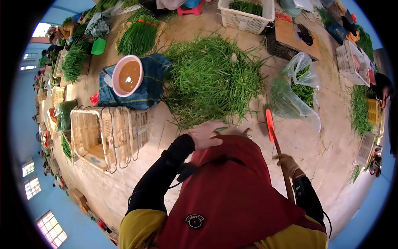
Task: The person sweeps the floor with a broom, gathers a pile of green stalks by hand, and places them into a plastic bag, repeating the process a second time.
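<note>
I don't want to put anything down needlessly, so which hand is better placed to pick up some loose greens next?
Probably your left hand: it looks open and empty, right by the near edge of the heap of greens. Your right hand grips the red-ended tool, farther from the heap.

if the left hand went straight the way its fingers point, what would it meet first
Probably the near edge of the loose green pile, just beyond the fingertips of the left hand. Height is unclear, so it might pass above.
</note>
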The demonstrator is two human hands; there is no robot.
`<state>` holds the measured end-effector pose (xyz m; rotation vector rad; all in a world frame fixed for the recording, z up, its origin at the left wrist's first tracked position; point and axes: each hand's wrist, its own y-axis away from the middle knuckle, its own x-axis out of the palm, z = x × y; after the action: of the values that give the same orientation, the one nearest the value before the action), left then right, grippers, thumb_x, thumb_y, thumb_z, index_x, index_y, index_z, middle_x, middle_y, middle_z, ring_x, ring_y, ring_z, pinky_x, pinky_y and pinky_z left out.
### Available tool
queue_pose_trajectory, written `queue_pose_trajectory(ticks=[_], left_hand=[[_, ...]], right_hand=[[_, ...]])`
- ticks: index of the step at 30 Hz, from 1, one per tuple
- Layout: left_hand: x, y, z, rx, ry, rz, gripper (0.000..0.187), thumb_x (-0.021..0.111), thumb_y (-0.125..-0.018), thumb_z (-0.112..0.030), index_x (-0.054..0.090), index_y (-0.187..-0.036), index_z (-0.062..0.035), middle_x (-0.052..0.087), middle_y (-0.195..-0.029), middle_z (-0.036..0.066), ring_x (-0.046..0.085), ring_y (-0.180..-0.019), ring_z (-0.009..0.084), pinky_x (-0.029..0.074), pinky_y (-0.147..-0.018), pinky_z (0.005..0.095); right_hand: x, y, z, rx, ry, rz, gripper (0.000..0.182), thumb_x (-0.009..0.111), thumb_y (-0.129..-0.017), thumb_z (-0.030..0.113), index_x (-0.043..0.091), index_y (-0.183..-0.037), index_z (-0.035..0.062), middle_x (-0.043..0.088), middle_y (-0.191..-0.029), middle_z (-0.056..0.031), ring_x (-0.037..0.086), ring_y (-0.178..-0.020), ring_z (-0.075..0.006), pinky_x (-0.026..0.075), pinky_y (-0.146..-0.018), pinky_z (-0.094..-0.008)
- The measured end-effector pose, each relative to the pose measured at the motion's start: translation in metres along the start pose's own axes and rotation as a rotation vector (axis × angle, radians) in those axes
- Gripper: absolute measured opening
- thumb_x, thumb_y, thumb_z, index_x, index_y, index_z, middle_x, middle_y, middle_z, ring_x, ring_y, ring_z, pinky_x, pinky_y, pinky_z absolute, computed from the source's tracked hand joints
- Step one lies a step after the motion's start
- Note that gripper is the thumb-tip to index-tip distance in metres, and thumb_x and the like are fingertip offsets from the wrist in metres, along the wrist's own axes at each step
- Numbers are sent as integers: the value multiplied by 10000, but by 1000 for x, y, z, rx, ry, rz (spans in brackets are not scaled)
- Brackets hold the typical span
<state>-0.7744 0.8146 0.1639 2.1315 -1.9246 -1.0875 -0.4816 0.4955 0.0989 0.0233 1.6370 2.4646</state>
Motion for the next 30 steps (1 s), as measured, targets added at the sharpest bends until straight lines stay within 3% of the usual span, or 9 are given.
queue_pose_trajectory(ticks=[5, 10, 14, 16, 18, 20, 23, 25, 30], left_hand=[[20, -6, 41, -114, 209, 14, 637, 599, -739, -386, 422, -1194, 24, 485, -1174, 213, 470, -1099, 318, 369, -926, 359], [16, -28, 64, -406, 296, 56, 564, 611, -785, -309, 418, -1234, -27, 493, -1183, 154, 496, -1062, 250, 411, -882, 342], [17, -60, 93, -559, 436, -81, 496, 622, -775, -284, 480, -1166, -13, 544, -1092, 108, 549, -928, 200, 453, -794, 308], [5, -78, 106, -585, 390, -104, 480, 626, -772, -269, 490, -1151, -8, 556, -1066, 107, 552, -914, 194, 455, -785, 302], [6, -88, 131, -591, 325, -207, 438, 628, -771, -233, 514, -1120, 5, 580, -1000, 111, 560, -883, 184, 460, -767, 290], [-21, -97, 133, -592, 360, -200, 441, 626, -774, -228, 508, -1128, 6, 579, -1006, 112, 559, -885, 184, 459, -770, 291], [-49, -92, 160, -612, 460, -200, 466, 617, -783, -242, 488, -1153, 9, 574, -1035, 119, 558, -909, 191, 450, -800, 300], [-77, -77, 178, -559, 400, -172, 492, 614, -784, -271, 477, -1164, 10, 570, -1048, 125, 558, -918, 197, 444, -816, 308], [-138, -14, 307, -621, -17, 29, 525, 586, -738, -389, 493, -1166, -99, 525, -1166, 114, 482, -1096, 274, 378, -926, 376]], right_hand=[[-58, -32, -221, -203, 935, 312, 343, 600, -663, 27, 616, -1005, 46, 631, -806, -82, 572, -704, -143, 466, -635, -274], [-43, -35, -266, -92, 800, 286, 322, 575, -767, 118, 572, -1084, 65, 626, -908, -151, 588, -854, -261, 476, -740, -360], [-80, -136, -154, 81, 612, 149, 370, 601, -753, 204, 553, -1100, 83, 593, -991, -196, 575, -934, -283, 470, -773, -385], [-102, -157, -32, -379, 593, -186, 335, 565, -807, 266, 577, -1056, 43, 607, -986, -175, 580, -933, -290, 454, -773, -369], [-133, -198, 63, -511, 664, -153, 332, 594, -780, 220, 581, -1057, 38, 617, -957, -167, 586, -923, -268, 455, -781, -349], [-136, -183, 199, -195, 1011, -372, 316, 570, -788, 211, 580, -1059, 48, 634, -878, -138, 597, -856, -252, 467, -742, -332], [-203, -275, 233, -574, 738, -250, 373, 610, -778, 235, 551, -1092, 44, 607, -970, -167, 583, -903, -266, 456, -769, -317], [-190, -255, 322, -697, 973, -284, 379, 595, -778, 243, 546, -1131, 116, 587, -1027, -185, 551, -949, -339, 437, -814, -369], [-100, -246, 476, -581, 1192, -217, 482, 642, -750, 254, 508, -1191, 115, 568, -1077, -189, 530, -1009, -328, 409, -866, -364]])
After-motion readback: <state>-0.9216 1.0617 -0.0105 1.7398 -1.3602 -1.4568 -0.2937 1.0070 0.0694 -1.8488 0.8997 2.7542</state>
